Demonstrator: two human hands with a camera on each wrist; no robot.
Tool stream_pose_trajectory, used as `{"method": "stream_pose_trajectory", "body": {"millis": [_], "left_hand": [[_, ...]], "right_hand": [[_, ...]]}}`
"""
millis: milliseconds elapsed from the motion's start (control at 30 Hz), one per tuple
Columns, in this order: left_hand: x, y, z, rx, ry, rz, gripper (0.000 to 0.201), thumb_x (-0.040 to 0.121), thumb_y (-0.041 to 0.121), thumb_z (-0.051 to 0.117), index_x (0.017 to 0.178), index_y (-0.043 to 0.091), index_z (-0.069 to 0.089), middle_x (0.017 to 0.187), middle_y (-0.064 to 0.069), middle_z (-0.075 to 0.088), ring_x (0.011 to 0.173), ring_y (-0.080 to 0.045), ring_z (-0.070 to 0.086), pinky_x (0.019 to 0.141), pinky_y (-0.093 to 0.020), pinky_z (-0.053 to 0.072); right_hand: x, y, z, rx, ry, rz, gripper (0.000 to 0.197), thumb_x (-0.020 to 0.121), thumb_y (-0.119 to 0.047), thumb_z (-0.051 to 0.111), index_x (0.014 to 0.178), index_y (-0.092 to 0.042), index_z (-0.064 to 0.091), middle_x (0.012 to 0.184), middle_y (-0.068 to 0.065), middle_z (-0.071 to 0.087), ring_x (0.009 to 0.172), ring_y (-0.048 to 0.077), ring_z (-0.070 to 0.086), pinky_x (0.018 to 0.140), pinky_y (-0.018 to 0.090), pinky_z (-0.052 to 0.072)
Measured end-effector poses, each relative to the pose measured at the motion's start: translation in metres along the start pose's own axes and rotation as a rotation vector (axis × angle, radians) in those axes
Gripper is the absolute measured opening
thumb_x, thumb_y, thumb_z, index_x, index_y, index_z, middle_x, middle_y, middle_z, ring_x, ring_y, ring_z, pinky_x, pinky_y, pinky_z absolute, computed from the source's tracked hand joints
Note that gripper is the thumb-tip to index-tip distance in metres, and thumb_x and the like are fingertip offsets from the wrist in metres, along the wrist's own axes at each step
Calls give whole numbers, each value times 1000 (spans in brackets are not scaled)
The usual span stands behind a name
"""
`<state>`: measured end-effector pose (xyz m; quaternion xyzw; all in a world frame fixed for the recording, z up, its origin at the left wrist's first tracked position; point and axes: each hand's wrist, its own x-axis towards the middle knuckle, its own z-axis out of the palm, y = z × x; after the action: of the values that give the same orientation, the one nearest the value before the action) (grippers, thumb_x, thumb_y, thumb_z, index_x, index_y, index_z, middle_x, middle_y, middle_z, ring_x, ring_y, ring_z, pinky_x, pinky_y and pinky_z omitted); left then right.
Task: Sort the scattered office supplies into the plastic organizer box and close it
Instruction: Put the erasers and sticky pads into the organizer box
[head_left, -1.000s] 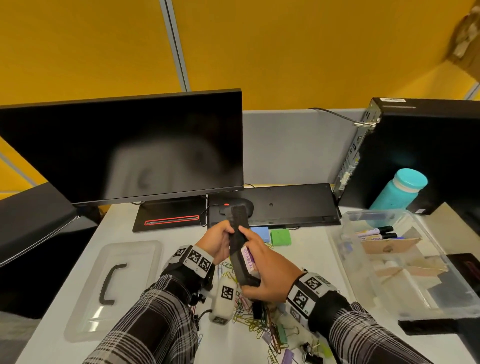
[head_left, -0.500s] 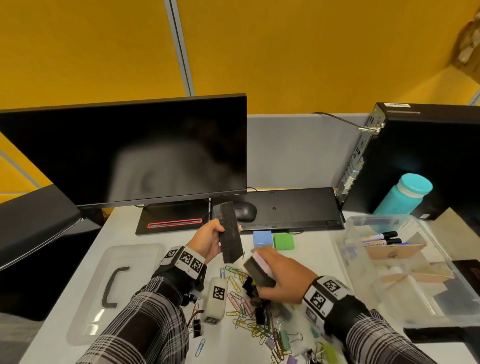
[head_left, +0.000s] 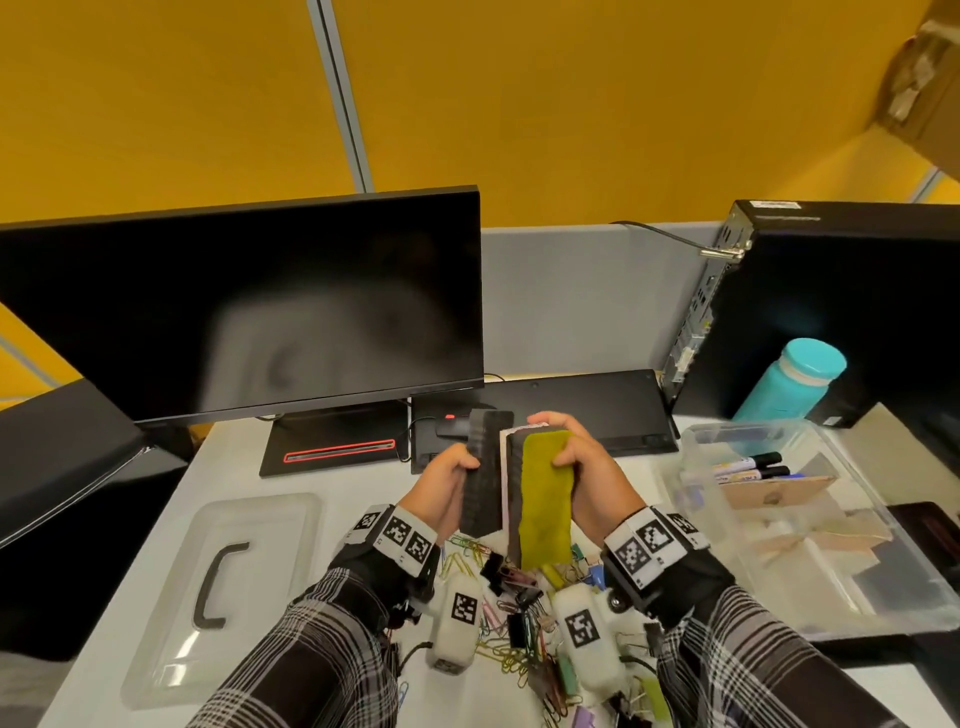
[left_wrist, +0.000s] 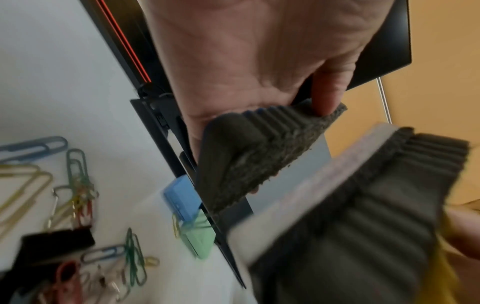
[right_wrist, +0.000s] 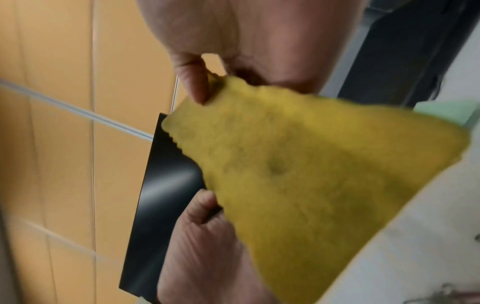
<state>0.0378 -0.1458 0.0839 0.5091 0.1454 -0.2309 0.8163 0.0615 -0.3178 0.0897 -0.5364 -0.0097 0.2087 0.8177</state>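
Observation:
My left hand (head_left: 457, 467) grips a black foam eraser (head_left: 485, 478) upright above the desk. Right beside it, touching or nearly so, my right hand (head_left: 566, 452) holds a second eraser with a yellow felt face (head_left: 545, 499) turned toward me. In the left wrist view the ribbed black eraser (left_wrist: 254, 156) sits under the thumb, with the other eraser (left_wrist: 363, 216) blurred next to it. The right wrist view shows fingertips (right_wrist: 192, 88) pinching the yellow felt (right_wrist: 298, 164). The clear organizer box (head_left: 685, 452) stands open at the right, holding markers (head_left: 753, 467) and cardboard dividers.
Coloured paper clips and binder clips (head_left: 498, 644) lie heaped below my hands. The box lid (head_left: 171, 623) with a black handle lies at the left. Blue (left_wrist: 183, 197) and green (left_wrist: 201, 234) blocks sit by the keyboard (head_left: 571, 410). A monitor, computer tower and teal bottle (head_left: 795, 379) stand behind.
My right hand rose from over the clip pile and turned its eraser yellow side toward me, bringing it beside the black eraser in my left hand.

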Motion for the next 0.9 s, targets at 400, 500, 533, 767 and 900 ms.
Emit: {"method": "stream_pose_trajectory", "body": {"millis": [400,500,533,767,900], "left_hand": [[1,-7,22,195,-152,-25,40,84,31,60,120,16,55,105,-8,71,89,-19,70,76,-30,58],[2,-3,18,147,-76,-8,44,92,38,49,127,12,54,115,-12,68,96,-22,68,84,-34,57],[2,-2,15,127,-43,4,48,91,41,49,129,11,54,118,-14,66,99,-24,67,89,-37,55],[1,14,-4,-29,20,111,46,93,44,39,112,10,64,107,-11,67,98,-22,64,95,-44,47],[3,16,-7,-89,18,129,46,96,45,37,99,15,71,104,-14,67,101,-27,62,104,-51,40]], "right_hand": [[-5,-3,3,283,87,60,47,86,-9,28,125,-7,54,110,20,63,93,32,64,80,44,54],[-3,5,0,320,185,113,42,87,-11,35,123,-4,55,117,23,62,103,37,60,93,50,48],[-2,8,-2,322,202,116,43,86,-11,38,125,-2,54,122,23,60,109,38,58,97,53,45],[-12,5,-16,-1,181,-28,39,71,-12,42,105,-12,61,103,14,65,93,28,61,77,38,52],[-28,6,-6,-530,-97,-105,46,65,-13,36,102,-21,63,121,-5,65,103,18,61,87,33,48]]}}
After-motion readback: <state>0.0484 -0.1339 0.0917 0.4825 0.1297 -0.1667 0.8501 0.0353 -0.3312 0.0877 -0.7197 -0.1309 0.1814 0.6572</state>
